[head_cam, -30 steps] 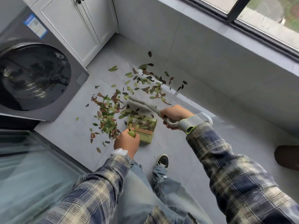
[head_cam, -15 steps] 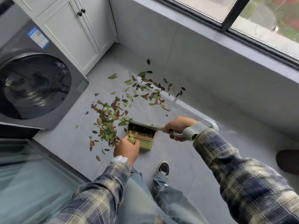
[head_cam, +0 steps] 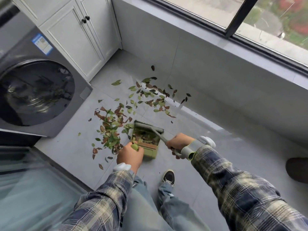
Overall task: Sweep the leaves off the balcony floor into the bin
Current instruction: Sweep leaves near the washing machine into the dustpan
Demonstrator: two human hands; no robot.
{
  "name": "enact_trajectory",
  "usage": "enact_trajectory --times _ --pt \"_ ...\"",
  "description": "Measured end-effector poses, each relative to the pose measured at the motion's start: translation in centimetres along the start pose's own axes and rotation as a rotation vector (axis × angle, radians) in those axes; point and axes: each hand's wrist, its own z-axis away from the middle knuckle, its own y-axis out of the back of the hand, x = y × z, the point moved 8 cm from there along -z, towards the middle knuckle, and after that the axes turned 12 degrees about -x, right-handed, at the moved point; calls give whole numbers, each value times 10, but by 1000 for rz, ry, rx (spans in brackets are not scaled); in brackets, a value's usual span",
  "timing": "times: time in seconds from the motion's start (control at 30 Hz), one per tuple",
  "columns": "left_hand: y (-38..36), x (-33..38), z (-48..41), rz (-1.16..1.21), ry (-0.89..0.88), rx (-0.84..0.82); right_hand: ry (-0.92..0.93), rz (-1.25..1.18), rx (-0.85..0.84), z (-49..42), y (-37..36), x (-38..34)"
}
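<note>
We are losing most of the dustpan (head_cam: 150,152) handle under our left grip (head_cam: 130,155), and our right grip (head_cam: 179,143) is covering the middle of the brush (head_cam: 148,127) handle. The right edge is cutting off a dark object (head_cam: 298,170) that we are failing to identify.

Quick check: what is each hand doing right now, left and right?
The left hand grips the handle of the green dustpan.
The right hand grips the handle of the grey brush.

Leaves (head_cam: 110,129) left of dustpan (head_cam: 147,145)
</note>
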Motion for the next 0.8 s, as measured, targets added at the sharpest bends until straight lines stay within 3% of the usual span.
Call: enact_trajectory --times 0.43,0.8 --pt "-2 -7 19 43 1 -24 119 -59 54 59 29 10" --pt "-3 -15 31 68 12 -20 144 -210 122 28 28 31"
